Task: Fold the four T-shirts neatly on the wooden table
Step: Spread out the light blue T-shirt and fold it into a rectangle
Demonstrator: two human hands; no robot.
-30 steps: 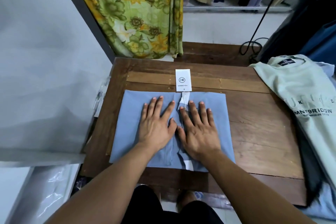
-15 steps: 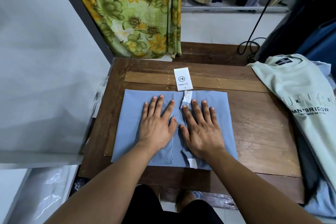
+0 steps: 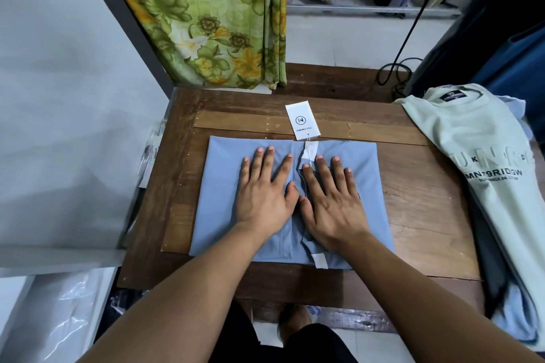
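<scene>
A folded light blue T-shirt [image 3: 224, 203] lies as a rectangle in the middle of the wooden table [image 3: 418, 215]. Its white hang tag [image 3: 302, 120] sticks out past the far edge onto the wood. My left hand [image 3: 264, 188] presses flat on the shirt left of the centre seam, fingers straight and spread. My right hand [image 3: 330, 197] presses flat just right of the seam, thumbs almost touching. At the table's right edge lies a pale green T-shirt [image 3: 477, 138] with dark lettering, on top of a dark one and a light blue one [image 3: 513, 312].
A green and yellow flowered curtain [image 3: 212, 15] hangs beyond the table's far edge. A grey wall panel [image 3: 65, 97] stands on the left, with plastic bags [image 3: 59, 309] below it. A black cable [image 3: 395, 68] loops at the far right. Hanging clothes fill the back.
Both hands have slid slightly away from me along the blue shirt, staying flat. The shirt itself keeps its place.
</scene>
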